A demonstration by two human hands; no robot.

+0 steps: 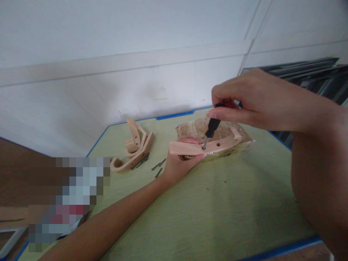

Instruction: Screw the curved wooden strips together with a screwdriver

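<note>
My left hand [178,163] pinches wooden hook [210,146] so it can't twist, right hand [244,99] closed round screwdriver [213,127], tip [204,146] seemingly in hole [203,148]

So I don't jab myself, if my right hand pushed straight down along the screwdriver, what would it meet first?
Most likely the curved wooden piece, at the hole where the screwdriver tip points; how deep it reaches is unclear.

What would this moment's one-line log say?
left hand: grips curved wooden piece | right hand: holds screwdriver | tip: at piece's hole | loose screws: on table
</note>
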